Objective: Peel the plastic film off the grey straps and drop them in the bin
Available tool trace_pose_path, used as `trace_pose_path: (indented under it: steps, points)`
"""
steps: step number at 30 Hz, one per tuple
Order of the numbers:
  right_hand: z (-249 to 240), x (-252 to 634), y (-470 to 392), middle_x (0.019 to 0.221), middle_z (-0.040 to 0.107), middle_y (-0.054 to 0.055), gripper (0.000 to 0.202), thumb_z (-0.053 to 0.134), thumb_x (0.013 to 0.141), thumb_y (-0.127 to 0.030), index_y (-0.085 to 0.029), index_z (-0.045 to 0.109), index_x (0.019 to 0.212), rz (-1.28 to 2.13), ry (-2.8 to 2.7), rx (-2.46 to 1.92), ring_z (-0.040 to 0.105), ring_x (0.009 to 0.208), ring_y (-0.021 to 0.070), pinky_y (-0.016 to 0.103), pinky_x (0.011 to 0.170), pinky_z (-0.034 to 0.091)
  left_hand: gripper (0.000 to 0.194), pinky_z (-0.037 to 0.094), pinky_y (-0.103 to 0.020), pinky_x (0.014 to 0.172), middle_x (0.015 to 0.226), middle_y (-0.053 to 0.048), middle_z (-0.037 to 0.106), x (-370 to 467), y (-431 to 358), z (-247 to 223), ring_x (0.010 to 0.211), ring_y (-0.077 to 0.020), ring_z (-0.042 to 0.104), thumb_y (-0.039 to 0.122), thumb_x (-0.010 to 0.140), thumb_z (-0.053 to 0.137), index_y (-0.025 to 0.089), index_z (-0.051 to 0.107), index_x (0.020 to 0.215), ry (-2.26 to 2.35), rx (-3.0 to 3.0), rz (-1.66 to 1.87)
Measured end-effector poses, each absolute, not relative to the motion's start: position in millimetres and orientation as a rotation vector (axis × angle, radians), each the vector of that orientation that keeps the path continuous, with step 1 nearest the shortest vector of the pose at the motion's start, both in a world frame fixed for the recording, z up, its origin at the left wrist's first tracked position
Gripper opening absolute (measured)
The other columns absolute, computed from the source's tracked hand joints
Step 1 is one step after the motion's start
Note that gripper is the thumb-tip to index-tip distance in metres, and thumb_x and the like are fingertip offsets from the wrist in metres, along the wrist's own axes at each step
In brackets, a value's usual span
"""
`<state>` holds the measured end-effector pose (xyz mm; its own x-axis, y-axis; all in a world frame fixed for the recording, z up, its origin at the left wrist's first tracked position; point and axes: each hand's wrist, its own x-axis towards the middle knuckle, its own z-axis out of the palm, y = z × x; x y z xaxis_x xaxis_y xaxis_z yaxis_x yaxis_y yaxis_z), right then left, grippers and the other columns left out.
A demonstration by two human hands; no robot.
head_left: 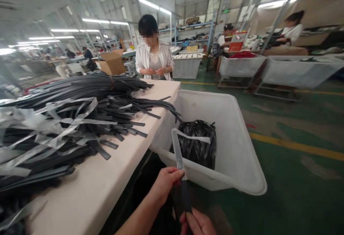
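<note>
My left hand (pixel 166 185) pinches the upper part of a flat black strip (pixel 185 195), where a translucent white tape (pixel 176 149) comes off it. From there the tape rises and folds over to the right, its free end in front of the white bin. Lower down, near the bottom edge of the view, my right hand (pixel 200 222) has its fingers closed around the same black strip. Left of both hands, piles of black strips (pixel 88 84) cover much of the pale table (pixel 88 199), with loose translucent tapes (pixel 67 120) tangled over them.
Against the table's right side stands a large white bin (pixel 236 138) with a bundle of black strips (pixel 199 138) inside. A person (pixel 154 59) stands at the table's far end, beside a cardboard box (pixel 111 63). More wheeled bins (pixel 242 66) and seated workers are at the back right.
</note>
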<state>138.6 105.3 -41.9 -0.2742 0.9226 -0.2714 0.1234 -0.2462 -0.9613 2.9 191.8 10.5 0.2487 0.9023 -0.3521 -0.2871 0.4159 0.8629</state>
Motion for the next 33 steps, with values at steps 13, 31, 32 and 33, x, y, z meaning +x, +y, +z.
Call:
trace_pose_path:
  steps: [13,31,32,33]
  points:
    - [-60.8,113.3,109.4,0.057,0.062,0.006,0.071,0.046,0.079,-0.082,-0.012,0.058,0.08,1.729,-1.077,-1.271,0.058,0.046,0.0146,0.025,0.048,0.045,0.046,0.048,-0.023,0.059,0.074,-0.008,0.07,-11.1,179.1,-28.5,0.061,-0.0137,0.062,0.048,0.062,0.084,0.009,0.074,0.082,1.029,0.638,0.78]
    - [-39.2,109.7,130.8,0.059,0.064,0.005,0.063,0.053,0.076,-0.074,-0.012,0.061,0.079,1.798,-1.094,-1.241,0.06,0.049,0.0149,0.026,0.052,0.046,0.046,0.049,-0.023,0.055,0.069,-0.006,0.071,-27.4,190.0,-35.4,0.056,-0.0135,0.063,0.048,0.06,0.086,0.01,0.074,0.083,1.053,0.518,0.847]
    - [-40.0,110.7,125.5,0.059,0.064,0.005,0.06,0.053,0.078,-0.072,-0.012,0.062,0.079,1.836,-1.117,-1.248,0.059,0.049,0.0146,0.026,0.052,0.046,0.045,0.051,-0.023,0.063,0.08,-0.009,0.074,-31.7,195.2,-32.3,0.069,-0.0151,0.067,0.045,0.057,0.088,0.01,0.074,0.082,1.094,0.504,0.889]
    - [-41.7,111.5,119.8,0.058,0.064,0.005,0.059,0.052,0.08,-0.07,-0.012,0.063,0.079,1.861,-1.143,-1.263,0.059,0.049,0.0143,0.025,0.051,0.045,0.046,0.051,-0.023,0.07,0.087,-0.01,0.075,-35.5,199.6,-29.9,0.078,-0.0165,0.068,0.044,0.055,0.09,0.01,0.075,0.082,1.122,0.495,0.909]
